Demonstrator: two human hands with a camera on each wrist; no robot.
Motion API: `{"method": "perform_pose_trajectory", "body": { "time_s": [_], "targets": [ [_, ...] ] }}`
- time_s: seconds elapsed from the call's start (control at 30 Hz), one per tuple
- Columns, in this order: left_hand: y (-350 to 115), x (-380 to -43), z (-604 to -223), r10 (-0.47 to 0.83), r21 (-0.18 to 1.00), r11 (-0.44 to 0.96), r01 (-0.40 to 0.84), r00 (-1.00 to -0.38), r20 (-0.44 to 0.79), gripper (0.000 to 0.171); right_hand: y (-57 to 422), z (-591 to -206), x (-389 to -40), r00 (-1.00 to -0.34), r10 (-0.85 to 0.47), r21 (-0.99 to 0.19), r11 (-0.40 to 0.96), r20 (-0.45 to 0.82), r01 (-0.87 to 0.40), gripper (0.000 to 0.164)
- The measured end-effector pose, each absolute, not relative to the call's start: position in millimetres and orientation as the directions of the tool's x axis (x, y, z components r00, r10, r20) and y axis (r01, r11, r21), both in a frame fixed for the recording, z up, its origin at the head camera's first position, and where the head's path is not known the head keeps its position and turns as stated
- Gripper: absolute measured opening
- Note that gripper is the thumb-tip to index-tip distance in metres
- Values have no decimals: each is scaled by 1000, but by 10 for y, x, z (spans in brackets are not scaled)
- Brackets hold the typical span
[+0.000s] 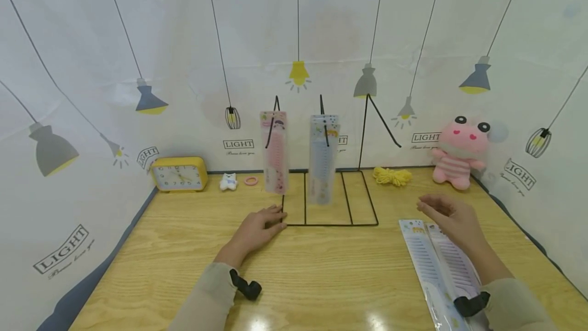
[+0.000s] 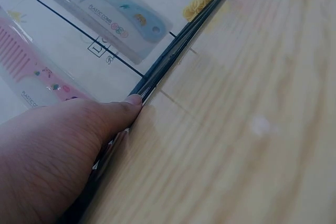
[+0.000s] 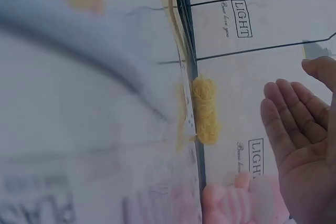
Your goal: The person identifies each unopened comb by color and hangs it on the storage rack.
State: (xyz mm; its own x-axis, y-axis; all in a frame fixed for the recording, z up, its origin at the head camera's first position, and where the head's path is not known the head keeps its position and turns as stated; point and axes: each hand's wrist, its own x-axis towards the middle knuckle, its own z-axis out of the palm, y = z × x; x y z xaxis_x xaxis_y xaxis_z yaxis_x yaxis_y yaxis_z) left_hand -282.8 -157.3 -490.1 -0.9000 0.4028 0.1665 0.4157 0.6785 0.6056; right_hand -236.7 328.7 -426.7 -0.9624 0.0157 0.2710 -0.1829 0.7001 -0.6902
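Note:
My left hand point(image 1: 255, 229) rests at the front left corner of a black wire display rack point(image 1: 328, 225), fingers stretched over its side bar. The thumb point(image 2: 123, 114) touches the front bar in the left wrist view. From the rack's left hook hangs a pink plastic comb point(image 1: 275, 160) in a clear sleeve, and packaged blue combs point(image 1: 323, 167) hang from the middle hook. My right hand point(image 3: 307, 129), fingers loosely extended, holds nothing. It hovers over the top end of two packaged combs on the table, one blue point(image 1: 424, 264), one purple point(image 1: 455, 264) and partly hidden by the arm.
The rack's third hook point(image 1: 383, 124) rises at the right. Behind the right hand lie a yellow yarn bundle point(image 1: 392, 176) and a pink plush toy point(image 1: 458, 155). A yellow clock point(image 1: 179, 174), a small white figure point(image 1: 228, 182) and a pink ring point(image 1: 250, 181) stand back left.

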Motion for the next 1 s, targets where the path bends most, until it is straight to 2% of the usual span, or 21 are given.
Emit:
{"method": "perform_pose_trajectory", "body": {
  "time_s": [0.3,0.5,0.7,0.83,1.0],
  "targets": [
    [-1574,-2814,-4887,410,606,676,420,-897,164,41,3451,-4473,-2384,-962,42,-718,674,271,-173,46],
    [-1579,-2819,-4885,406,604,679,418,-899,166,41,3493,-4593,-2407,-963,42,-694,702,266,-161,47],
    [-1574,-2814,-4890,405,608,672,423,-897,176,40,3550,-4779,-2444,-960,-34,-673,706,279,-221,45],
    [-1569,-2818,-4891,407,606,675,420,-898,169,41,3577,-4855,-2466,-957,-122,-662,699,262,-270,52],
    [-1582,-2832,-4905,402,603,684,410,-902,157,42,3577,-4881,-2497,-966,-168,-636,728,197,-257,65]
  ]
}}
